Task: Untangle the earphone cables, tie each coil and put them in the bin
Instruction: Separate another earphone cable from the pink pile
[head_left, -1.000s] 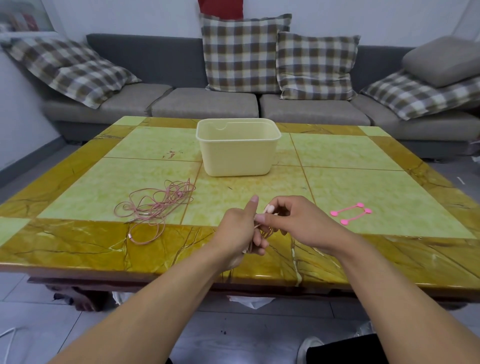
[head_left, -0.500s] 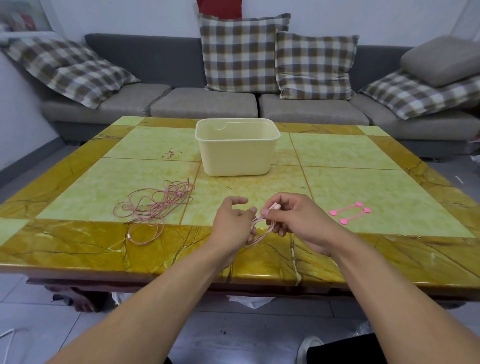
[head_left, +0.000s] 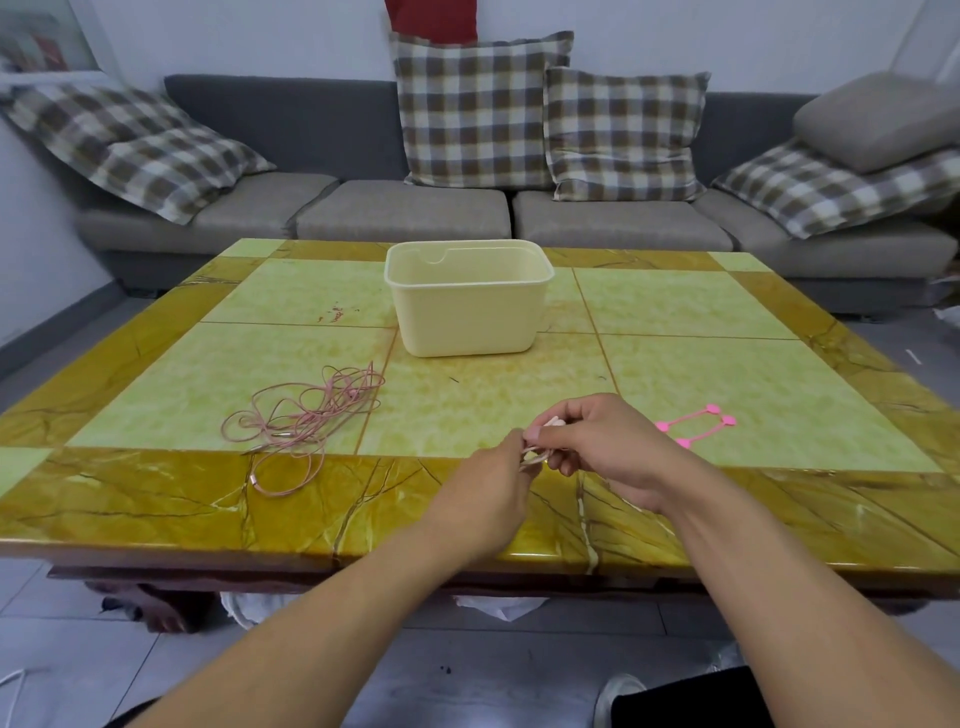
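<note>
- Low in the middle of the frame, the left hand (head_left: 491, 480) and the right hand (head_left: 610, 449) meet over the near edge of the surface (head_left: 156, 509). Both pinch one small cable coil (head_left: 535, 457), likely so the loops stay together for tying.
- Just right of the hands lie the pink ties (head_left: 696, 427), close enough to grab.
- At middle left sits the tangled pink cable (head_left: 301, 415), loose and untouched, waiting its turn.
- Farther back, in the middle, stands the cream bin (head_left: 467, 306), its top open to take tied coils. I cannot see inside.
- Behind it is a grey sofa (head_left: 405, 218).
</note>
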